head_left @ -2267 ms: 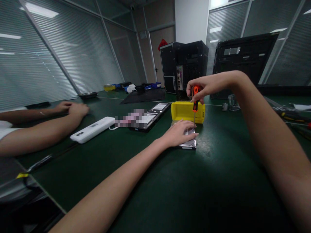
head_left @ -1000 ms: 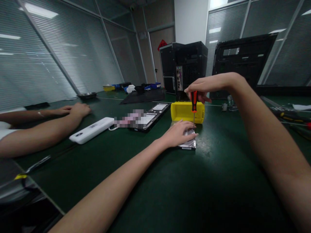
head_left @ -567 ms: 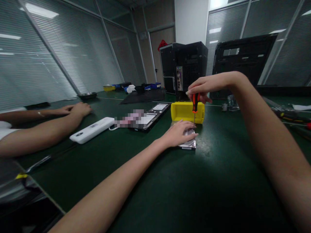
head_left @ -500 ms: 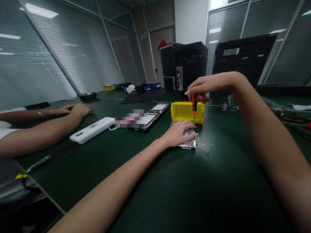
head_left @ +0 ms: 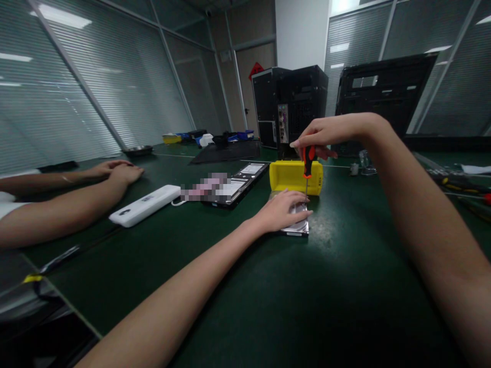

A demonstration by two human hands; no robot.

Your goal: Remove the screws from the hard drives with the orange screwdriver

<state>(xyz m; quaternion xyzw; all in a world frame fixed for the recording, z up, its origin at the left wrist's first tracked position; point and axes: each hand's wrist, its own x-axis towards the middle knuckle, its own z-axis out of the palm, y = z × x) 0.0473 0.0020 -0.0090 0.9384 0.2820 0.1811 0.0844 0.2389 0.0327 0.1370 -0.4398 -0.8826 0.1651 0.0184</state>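
A small silver hard drive [head_left: 299,228] lies flat on the green table, and my left hand [head_left: 281,210] rests across it, thumb on the near side and fingers on the far side, holding it down. Much of the drive's top is hidden under that hand. Above it my right hand [head_left: 321,136] grips the top of a red-and-black screwdriver [head_left: 308,164] from over it. The screwdriver stands nearly upright, its tip at the drive's far right part, close to my left fingertips. Just behind stands an open yellow case [head_left: 296,171].
More hard drives [head_left: 247,176] lie left of the case, near a white power strip [head_left: 148,205]. A co-worker's hands [head_left: 125,171] rest on the table at left. Black computer towers [head_left: 291,102] stand behind. Tools [head_left: 456,184] lie at the right edge.
My right fingers and the screwdriver handle have shifted very slightly. My left hand and the hard drive stay put. The co-worker's fingers have moved a little.
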